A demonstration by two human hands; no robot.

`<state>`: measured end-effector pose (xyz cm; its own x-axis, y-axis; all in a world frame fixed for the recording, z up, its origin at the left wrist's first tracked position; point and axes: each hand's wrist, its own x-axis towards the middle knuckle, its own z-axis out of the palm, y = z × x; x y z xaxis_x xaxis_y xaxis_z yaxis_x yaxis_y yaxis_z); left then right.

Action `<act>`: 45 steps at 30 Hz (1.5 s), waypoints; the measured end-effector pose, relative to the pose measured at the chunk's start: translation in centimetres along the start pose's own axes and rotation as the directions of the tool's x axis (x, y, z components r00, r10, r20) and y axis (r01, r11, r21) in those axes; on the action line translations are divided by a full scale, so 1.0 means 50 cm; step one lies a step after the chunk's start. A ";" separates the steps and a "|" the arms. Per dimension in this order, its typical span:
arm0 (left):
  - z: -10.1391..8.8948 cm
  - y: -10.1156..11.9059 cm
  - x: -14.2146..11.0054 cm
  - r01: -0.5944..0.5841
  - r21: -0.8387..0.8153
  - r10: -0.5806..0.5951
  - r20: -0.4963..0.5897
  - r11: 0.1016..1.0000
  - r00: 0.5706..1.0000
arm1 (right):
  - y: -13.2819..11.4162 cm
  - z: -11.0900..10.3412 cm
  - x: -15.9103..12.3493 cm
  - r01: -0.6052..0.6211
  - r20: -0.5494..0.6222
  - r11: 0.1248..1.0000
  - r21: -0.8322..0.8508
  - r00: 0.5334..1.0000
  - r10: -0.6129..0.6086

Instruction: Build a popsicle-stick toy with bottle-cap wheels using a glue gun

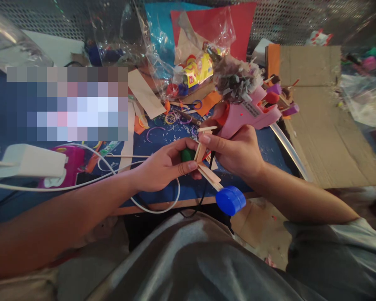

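A small craft-stick build (209, 173) is held in front of my body, over the table's near edge. My left hand (163, 165) pinches it between thumb and fingers. A blue bottle cap (230, 200) sits at its lower end, and a green cap (187, 154) shows by my left fingers. My right hand (238, 152) is closed around the handle of a pink hot glue gun (249, 115). Its thumb and fingertips also touch the upper craft sticks (207, 128). The glue gun's black cord (203, 196) hangs down below; its nozzle tip is hard to make out.
Left stands a white charger (31, 161) in a magenta socket block (77, 165), its white cable (178, 188) looping near my left arm. Behind lie a yellow packet (199, 71), plastic wrap, paper scraps and rubber bands (171, 119). Cardboard (319, 138) covers the right side.
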<state>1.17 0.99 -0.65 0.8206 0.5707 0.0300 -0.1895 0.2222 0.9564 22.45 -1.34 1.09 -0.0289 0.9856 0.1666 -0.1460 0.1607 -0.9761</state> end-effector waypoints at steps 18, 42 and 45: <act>0.002 -0.013 0.003 -0.025 -0.127 0.017 -0.059 0.992 0.998 | -0.005 0.011 0.003 0.121 -0.088 0.966 -0.229 0.986 -0.144; 0.014 -0.020 0.003 -0.098 0.281 0.138 -0.130 0.955 0.982 | -0.001 0.014 -0.002 0.164 0.067 0.959 -0.231 0.986 -0.153; 0.013 -0.021 0.003 -0.112 0.252 0.144 -0.111 0.961 0.983 | -0.003 0.017 -0.003 0.131 0.049 0.969 -0.211 0.991 -0.123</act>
<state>1.85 0.31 -1.47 0.7198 0.6809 0.1351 -0.1382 -0.0501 0.9891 21.66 -1.58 1.33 -0.0591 0.9545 0.2924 0.0635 0.2959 -0.9531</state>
